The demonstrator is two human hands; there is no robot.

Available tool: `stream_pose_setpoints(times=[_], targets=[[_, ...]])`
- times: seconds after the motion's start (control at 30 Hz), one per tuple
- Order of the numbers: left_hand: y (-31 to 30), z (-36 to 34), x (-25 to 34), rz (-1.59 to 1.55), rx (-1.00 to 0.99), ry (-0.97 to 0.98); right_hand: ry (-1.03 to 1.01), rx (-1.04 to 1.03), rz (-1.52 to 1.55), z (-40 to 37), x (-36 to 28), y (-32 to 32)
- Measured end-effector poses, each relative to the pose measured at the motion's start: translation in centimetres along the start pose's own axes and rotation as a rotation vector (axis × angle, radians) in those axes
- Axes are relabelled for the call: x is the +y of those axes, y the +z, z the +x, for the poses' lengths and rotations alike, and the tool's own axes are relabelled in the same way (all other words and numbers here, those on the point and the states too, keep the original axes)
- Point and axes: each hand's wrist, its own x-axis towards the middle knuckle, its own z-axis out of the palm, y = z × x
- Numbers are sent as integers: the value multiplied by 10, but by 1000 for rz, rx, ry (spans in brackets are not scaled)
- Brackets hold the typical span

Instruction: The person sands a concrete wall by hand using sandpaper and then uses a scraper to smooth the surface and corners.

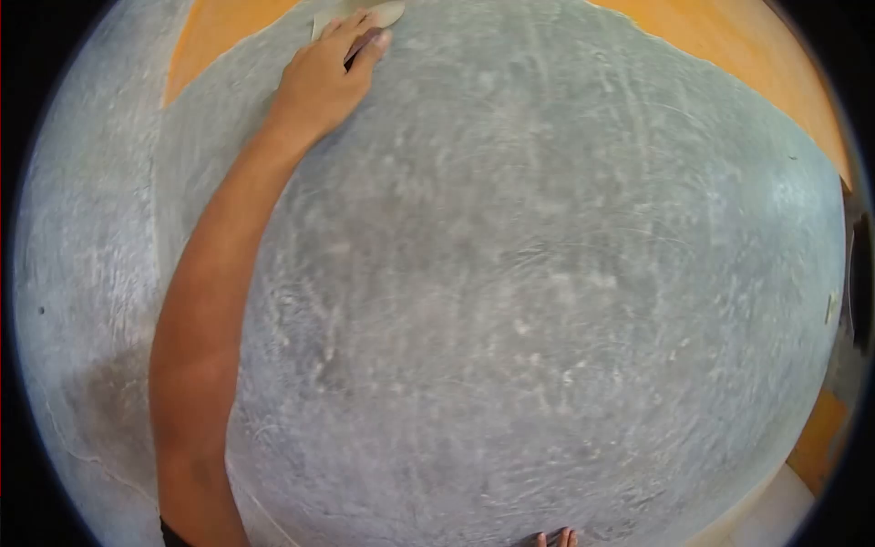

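My left hand (pixel 324 82) is raised to the top of the view, its arm stretched up along the left. Its fingers are closed on what looks like a folded sheet of sandpaper (pixel 390 13), pale on one face and dark reddish-brown on the other. The sheet lies against the grey wall (pixel 510 273), close to the orange-painted part. Of my right hand (pixel 559 538), only a few fingertips show at the bottom edge; they appear extended against the wall, and the rest is out of view.
Orange paint (pixel 729 55) borders the grey surface at the upper right, and another orange patch (pixel 228 32) lies at the upper left. A wall corner runs down the left side. Light scratches and pale blotches cover the grey. A dark object (pixel 860 283) stands at the far right.
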Motion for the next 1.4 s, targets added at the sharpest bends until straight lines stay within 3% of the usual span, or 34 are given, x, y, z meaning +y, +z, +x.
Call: stream_pose_setpoints(times=[0.07, 0.1, 0.17, 0.2, 0.3, 0.33, 0.43, 0.53, 0.67, 0.77, 0.87, 0.97, 1.07, 1.17, 1.2, 1.3, 1.33, 1.4], targets=[[1, 12, -10, -25, -20, 80, -9, 10, -11, 0, -23, 10], [9, 11, -21, -41, 84, 18, -77, -20, -34, 18, 23, -24], [31, 45, -61, -94, 207, 48, -59, -1, -31, 17, 7, -18], [30, 32, -24, 1, 242, 261, -53, -20, -43, 15, 3, -17], [16, 8, 30, -106, -45, 362, -49, -32, -25, 11, 8, -14], [-2, 9, 42, -175, -141, 216, -52, -27, -29, 13, 6, -15], [7, 34, 9, -94, 94, 78, -49, -17, -39, 15, 3, -15], [19, 19, 20, -87, 42, 628, -52, -22, -38, 9, 10, -13], [3, 42, -9, 165, 168, -91, -60, -51, -49, 7, 12, -17], [-1, 20, 9, -76, 3, 309, -55, -47, -41, 8, 12, -21], [1, 9, 13, -66, 149, 397, -50, -35, -40, 6, 14, -12], [-1, 39, -26, 131, 67, -144, -37, -40, -33, 5, 9, -13], [-5, -6, 18, -190, -64, 387, -34, -32, -37, 5, 14, -16], [-2, 4, 3, -96, 69, 293, -63, 1, -61, 7, 11, -10], [-4, 18, -8, -15, 136, 67, -73, 25, -77, 9, 10, -8], [4, 26, -8, -19, 77, 213, -81, 30, -98, 11, 8, -9], [4, 10, 11, -138, -34, 336, -79, 27, -95, 12, 10, -10], [2, 13, 13, -74, 50, 313, -61, 24, -82, 9, 8, -9]])
